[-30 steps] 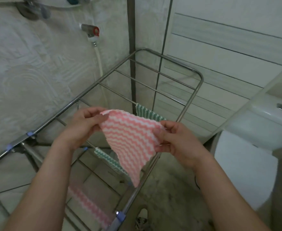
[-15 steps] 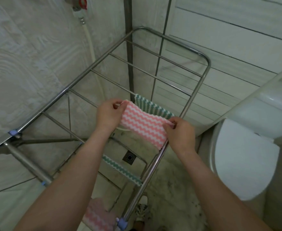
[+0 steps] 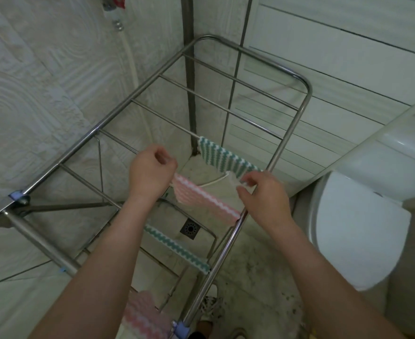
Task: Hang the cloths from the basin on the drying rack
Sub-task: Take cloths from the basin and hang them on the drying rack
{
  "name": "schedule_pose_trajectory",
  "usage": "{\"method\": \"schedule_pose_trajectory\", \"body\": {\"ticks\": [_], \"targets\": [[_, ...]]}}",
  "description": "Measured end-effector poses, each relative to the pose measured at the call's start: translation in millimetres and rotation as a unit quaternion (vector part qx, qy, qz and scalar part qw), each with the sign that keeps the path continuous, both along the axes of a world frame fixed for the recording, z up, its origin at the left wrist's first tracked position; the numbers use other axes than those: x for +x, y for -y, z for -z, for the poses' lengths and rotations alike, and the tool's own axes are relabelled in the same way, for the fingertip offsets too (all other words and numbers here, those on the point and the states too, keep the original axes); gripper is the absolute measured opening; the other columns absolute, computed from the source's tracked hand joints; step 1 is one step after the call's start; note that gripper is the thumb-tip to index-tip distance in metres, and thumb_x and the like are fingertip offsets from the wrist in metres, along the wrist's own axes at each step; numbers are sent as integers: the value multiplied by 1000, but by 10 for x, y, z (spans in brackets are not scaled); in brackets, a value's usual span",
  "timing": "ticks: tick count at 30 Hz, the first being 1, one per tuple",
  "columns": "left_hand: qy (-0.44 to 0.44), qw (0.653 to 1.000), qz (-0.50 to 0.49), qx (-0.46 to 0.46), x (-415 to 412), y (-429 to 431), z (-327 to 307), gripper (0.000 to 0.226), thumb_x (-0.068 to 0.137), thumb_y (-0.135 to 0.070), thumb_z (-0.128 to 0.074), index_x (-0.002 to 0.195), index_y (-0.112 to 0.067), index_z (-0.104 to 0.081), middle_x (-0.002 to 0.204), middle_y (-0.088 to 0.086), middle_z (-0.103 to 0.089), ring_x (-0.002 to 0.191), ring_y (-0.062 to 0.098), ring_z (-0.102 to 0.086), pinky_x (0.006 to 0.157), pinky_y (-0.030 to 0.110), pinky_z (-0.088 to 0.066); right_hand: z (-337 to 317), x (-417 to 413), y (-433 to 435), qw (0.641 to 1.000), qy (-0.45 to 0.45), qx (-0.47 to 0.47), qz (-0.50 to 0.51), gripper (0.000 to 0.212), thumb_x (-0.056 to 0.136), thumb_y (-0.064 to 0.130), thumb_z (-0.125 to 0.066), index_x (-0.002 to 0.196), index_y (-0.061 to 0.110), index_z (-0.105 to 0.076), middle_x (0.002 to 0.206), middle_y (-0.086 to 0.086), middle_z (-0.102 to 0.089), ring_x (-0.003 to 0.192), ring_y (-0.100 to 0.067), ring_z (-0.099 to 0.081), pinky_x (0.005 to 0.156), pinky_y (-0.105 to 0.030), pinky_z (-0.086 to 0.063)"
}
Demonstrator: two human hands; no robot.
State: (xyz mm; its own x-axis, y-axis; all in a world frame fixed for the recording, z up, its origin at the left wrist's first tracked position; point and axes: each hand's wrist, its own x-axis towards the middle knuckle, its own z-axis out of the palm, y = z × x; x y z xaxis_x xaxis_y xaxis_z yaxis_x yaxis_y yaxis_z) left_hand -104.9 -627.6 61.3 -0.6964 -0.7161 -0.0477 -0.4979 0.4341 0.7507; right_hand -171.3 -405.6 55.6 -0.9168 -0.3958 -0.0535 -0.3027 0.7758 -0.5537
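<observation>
Pink-and-white zigzag cloth hangs over 1 bar of the steel drying rack, beside the green-and-white cloth. My right grip pinches its corner; my left grip is curled, on what I cannot tell.

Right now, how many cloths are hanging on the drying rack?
4. A far green cloth; a middle pink cloth just nearer; a lower green cloth below it; a near pink cloth at the bottom edge. More may be hidden.
</observation>
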Motion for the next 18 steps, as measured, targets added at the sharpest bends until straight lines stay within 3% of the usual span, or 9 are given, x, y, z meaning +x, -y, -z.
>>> {"method": "schedule_pose_trajectory", "body": {"ticks": [3,7,9,15,18], "targets": [[27,998,-18,53,209,-11,95,8,81,-21,-67,77,-21,-59,74,-8,-59,70,10,-55,59,22,-39,-57,43,-43,989,108,18,-100,18,86,37,-68,97,25,-74,92,12,-68,68,5,-52,67,-22,-41],[-16,977,-36,210,281,-33,175,20,84,-20,-70,82,-25,-50,86,-3,-62,78,13,-57,64,25,-43,-44,120,-37,983,112,57,-131,17,83,39,-71,98,32,-74,88,15,-69,73,-2,-60,74,-26,-50],[-14,971,-16,239,278,-30,190,20,85,-18,-69,90,-21,-50,91,0,-66,79,13,-60,63,24,-43,-35,148,-17,985,93,70,-128,15,83,36,-72,96,31,-75,87,15,-71,79,-9,-62,79,-28,-52],[17,988,3,156,241,-35,247,17,82,-17,-72,88,-19,-56,76,0,-62,65,12,-57,56,24,-40,-35,166,-12,987,56,84,-125,9,89,26,-66,86,22,-74,85,7,-71,80,-11,-58,76,-22,-42],[14,994,14,109,221,-33,233,12,82,-17,-72,86,-21,-62,75,-2,-62,68,13,-58,59,24,-43,-38,177,-13,987,34,106,-115,13,92,21,-59,86,20,-71,81,6,-68,79,-12,-56,80,-27,-47]]}}
